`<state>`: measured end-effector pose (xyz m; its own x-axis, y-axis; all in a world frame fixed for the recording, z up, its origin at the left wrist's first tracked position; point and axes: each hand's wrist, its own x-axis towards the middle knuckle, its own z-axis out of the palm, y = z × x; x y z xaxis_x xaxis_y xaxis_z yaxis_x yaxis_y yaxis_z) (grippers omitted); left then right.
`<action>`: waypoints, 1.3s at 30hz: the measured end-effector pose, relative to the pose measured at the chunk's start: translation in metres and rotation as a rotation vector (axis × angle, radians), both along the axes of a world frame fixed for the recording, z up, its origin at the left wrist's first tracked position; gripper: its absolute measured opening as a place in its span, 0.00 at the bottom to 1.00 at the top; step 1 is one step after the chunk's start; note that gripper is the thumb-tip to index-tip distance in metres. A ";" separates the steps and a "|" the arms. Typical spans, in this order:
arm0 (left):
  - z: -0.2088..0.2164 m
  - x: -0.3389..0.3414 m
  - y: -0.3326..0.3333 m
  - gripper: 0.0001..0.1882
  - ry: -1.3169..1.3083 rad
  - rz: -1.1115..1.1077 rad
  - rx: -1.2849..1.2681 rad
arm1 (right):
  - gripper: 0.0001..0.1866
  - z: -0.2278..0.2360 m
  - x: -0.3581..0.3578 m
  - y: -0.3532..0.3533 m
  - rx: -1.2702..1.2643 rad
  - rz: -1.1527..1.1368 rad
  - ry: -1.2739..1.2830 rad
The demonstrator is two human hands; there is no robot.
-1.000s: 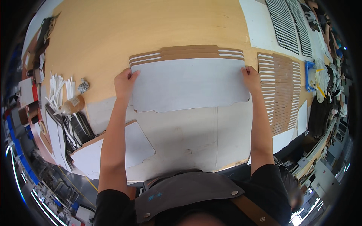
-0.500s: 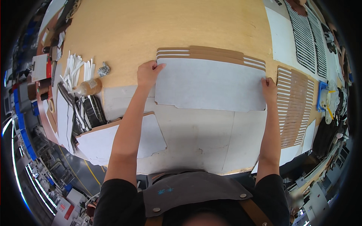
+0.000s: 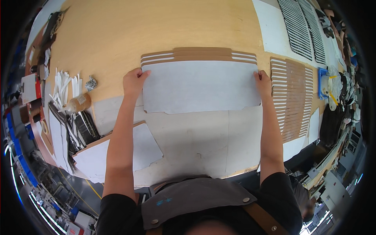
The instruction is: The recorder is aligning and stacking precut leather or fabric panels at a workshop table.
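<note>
Pale grey sheet, a large flat panel with notched lower corners, lies face-up near the middle of the bench and serves as the landmark. Left hand rests on the sheet's left edge, fingers curled over the upper corner and pinching it; right hand holds the sheet's right edge, fingers bent down onto the margin, pressing or gripping it, though which of the two cannot be told. Just beyond the sheet's far edge, a fanned stack of brown panels shows as stepped brown and white strips; the sheet overlaps them. To do this step well, both hands should keep even tension, hold the far edge parallel to the strip below and lower the sheet flat, so that the offset stays uniform. Right of the sheet, a second fanned row of brown panels runs toward the person. Left of the sheet stand a small amber bottle, white strips and a crumpled foil ball. Below-left lies another grey sheet on a board. Surface: light wooden top with a white mat under the sheet's near edge. Cluttered workshop surroundings ring the bench.
</note>
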<state>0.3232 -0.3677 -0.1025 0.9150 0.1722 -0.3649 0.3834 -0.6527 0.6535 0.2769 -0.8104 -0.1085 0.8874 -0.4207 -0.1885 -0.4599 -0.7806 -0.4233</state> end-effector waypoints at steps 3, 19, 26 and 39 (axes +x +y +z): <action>0.001 0.000 0.002 0.19 0.018 0.003 -0.001 | 0.16 0.000 -0.001 0.005 0.017 -0.010 0.006; 0.027 -0.077 0.042 0.08 -0.327 -0.339 0.094 | 0.21 0.005 -0.011 0.053 -0.678 0.273 -0.292; 0.046 -0.152 0.076 0.10 -0.260 -0.575 0.265 | 0.19 0.017 -0.049 0.210 0.220 0.634 -0.494; 0.108 -0.116 0.169 0.18 0.452 -0.604 0.159 | 0.15 0.034 -0.096 0.237 0.900 0.155 0.110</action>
